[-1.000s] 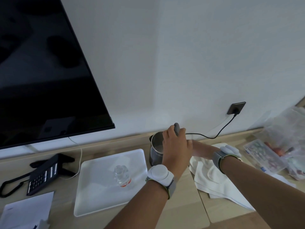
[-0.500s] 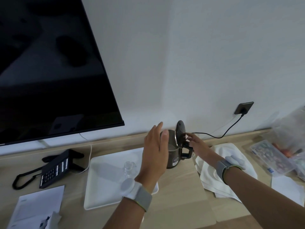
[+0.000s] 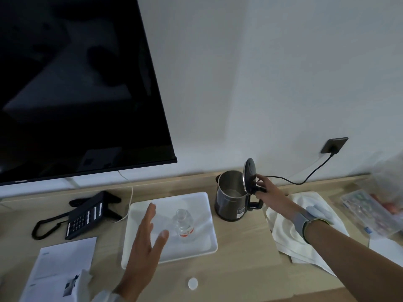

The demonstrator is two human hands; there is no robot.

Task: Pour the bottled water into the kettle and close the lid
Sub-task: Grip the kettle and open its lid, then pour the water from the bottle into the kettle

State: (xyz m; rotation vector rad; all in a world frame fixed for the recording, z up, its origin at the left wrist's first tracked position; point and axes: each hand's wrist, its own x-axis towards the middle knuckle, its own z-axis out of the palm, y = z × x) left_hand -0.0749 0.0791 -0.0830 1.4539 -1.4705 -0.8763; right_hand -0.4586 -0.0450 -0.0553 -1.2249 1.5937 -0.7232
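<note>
A steel kettle [image 3: 231,201] stands on the wooden desk with its lid [image 3: 249,174] swung upright and the inside showing. My right hand [image 3: 270,196] rests at the top of the black handle, fingers touching the raised lid. A clear water bottle [image 3: 184,222] with a red-and-white label stands uncapped on the white tray [image 3: 202,247]. My left hand [image 3: 146,243] hovers open over the tray, just left of the bottle and apart from it. A white bottle cap [image 3: 193,283] lies on the desk near the front.
A large dark TV [image 3: 76,83] hangs at the left. A black desk phone [image 3: 85,214] and papers [image 3: 58,267] sit at the left. A white cloth [image 3: 287,234] lies right of the kettle, with plastic packets [image 3: 370,212] beyond. The kettle's cord [image 3: 305,180] runs to a wall socket [image 3: 333,144].
The kettle's lid has gone from shut under my left hand to standing open. My left hand has left the kettle and moved down-left over the tray. My right hand stays at the handle.
</note>
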